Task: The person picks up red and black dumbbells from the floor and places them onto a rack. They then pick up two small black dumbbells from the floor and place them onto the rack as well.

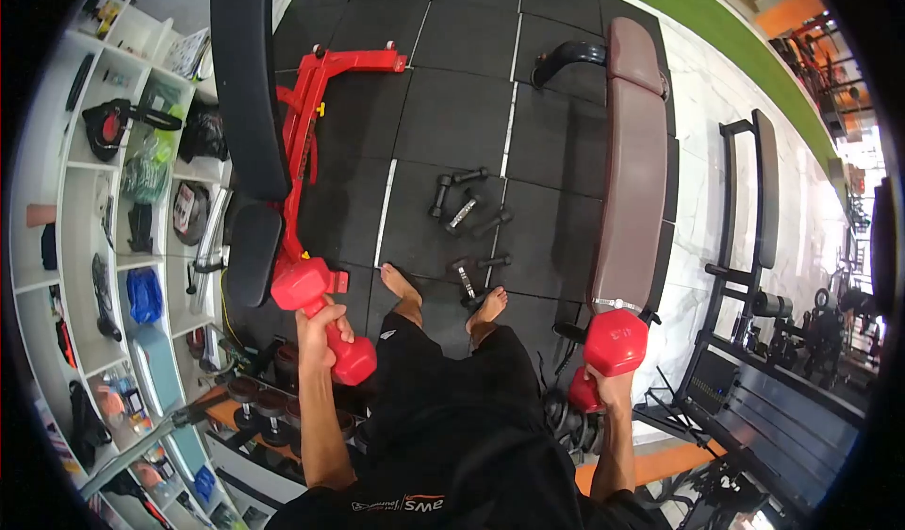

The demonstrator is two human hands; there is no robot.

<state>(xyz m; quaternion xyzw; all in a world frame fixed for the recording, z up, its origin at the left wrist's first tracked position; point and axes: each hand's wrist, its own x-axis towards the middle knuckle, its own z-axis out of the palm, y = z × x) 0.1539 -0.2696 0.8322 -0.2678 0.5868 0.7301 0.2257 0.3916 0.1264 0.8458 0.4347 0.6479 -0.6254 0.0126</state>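
Note:
My left hand (322,334) is wrapped round the handle of a red dumbbell (302,285), whose two hexagonal heads show above and below my fingers. On the other side, my right hand (611,386) grips a second red dumbbell (616,343). Its near head faces up toward the camera and covers most of the handle and some of my fingers. Both dumbbells are held out to either side of my body, with my forearms bent forward. My bare feet stand apart on the black mat (452,115).
Several small dumbbells (462,214) lie on the mat before my feet. A black bench with a red frame (300,124) stands left, a brown bench (633,172) right. Shelves (90,275) line the far left. Behind me is a dumbbell rack (273,417).

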